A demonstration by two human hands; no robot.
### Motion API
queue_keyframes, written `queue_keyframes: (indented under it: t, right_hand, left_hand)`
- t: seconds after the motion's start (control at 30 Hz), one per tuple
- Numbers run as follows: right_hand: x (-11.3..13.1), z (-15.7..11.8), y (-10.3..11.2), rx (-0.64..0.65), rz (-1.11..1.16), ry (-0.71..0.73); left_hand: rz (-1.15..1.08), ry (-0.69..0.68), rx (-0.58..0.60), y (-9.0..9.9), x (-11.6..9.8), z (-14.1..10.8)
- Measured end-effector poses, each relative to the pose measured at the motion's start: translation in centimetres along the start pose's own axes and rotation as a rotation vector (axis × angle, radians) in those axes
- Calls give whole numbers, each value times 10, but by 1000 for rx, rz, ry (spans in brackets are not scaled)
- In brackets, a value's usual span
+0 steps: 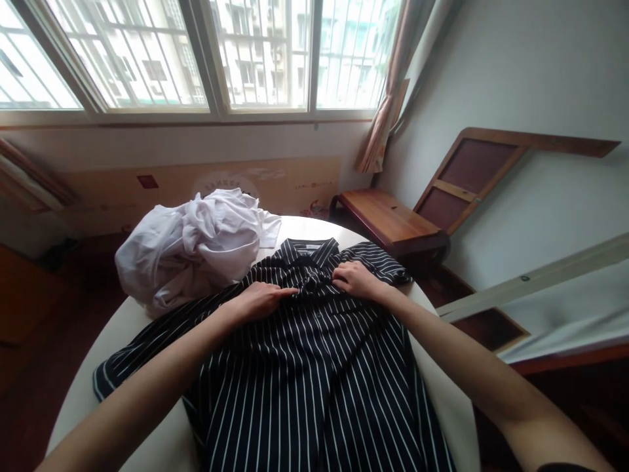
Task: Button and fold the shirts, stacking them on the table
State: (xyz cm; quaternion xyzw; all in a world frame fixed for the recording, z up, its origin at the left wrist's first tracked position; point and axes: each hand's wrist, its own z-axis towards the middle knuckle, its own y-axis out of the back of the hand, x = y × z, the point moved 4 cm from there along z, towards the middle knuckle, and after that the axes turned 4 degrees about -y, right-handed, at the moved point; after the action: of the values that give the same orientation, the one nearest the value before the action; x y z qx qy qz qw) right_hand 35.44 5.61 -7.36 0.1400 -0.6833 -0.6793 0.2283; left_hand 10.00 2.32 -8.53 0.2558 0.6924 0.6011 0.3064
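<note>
A black shirt with white stripes (314, 367) lies front up on a round white table (88, 380), its collar (312, 249) towards the window. My left hand (260, 300) is on the left side of the chest, its fingers closed on the fabric near the front opening and the index finger reaching towards it. On the other side of the opening, my right hand (358, 278) grips the cloth with curled fingers. The fabric between the two hands is bunched up. One sleeve spreads out to the left beneath my left forearm.
A crumpled white cloth (196, 242) is heaped at the table's far left. Behind the table's right edge stands a low wooden side table (388, 216). A wooden panel (472, 170) leans by the right wall. Barred windows and a curtain (381, 131) are ahead.
</note>
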Motion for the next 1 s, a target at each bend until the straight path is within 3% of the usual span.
queue_keyframes:
  t: [0.07, 0.17, 0.23, 0.33, 0.43, 0.5, 0.63, 0.7, 0.77, 0.9, 1.0]
  right_hand:
    - [-2, 1, 8, -1, 85, -42]
    - [-4, 19, 21, -192, 183, -157]
    - [0, 41, 23, -280, 213, -141]
    - [7, 76, 11, -154, 196, -81]
    - [3, 99, 2, -52, 159, -146]
    - [-4, 107, 5, -113, 195, -179]
    - [-13, 115, 22, -196, 399, -78]
    - [-14, 116, 33, -190, 515, -6]
    - [-12, 114, 46, -177, 597, 53]
    - [-11, 108, 69, -99, 589, 85]
    - [-15, 104, 84, -84, 593, 40]
  left_hand:
    - [34, -69, 3, 8, -5, -4]
    - [21, -138, -113, 22, -15, 7]
    - [-44, -123, -166, 21, -21, 22]
    - [-110, -84, -115, 4, -27, 45]
    - [-148, -120, -83, -6, -27, 59]
    - [-206, -90, -176, 6, -16, 66]
    - [-231, 176, -548, 54, 25, 85]
    - [-212, 244, -614, 75, 44, 98]
    - [-250, 216, -506, 85, 56, 114]
    - [-452, 94, -143, 90, 63, 128]
    - [-448, 102, -152, 105, 62, 121]
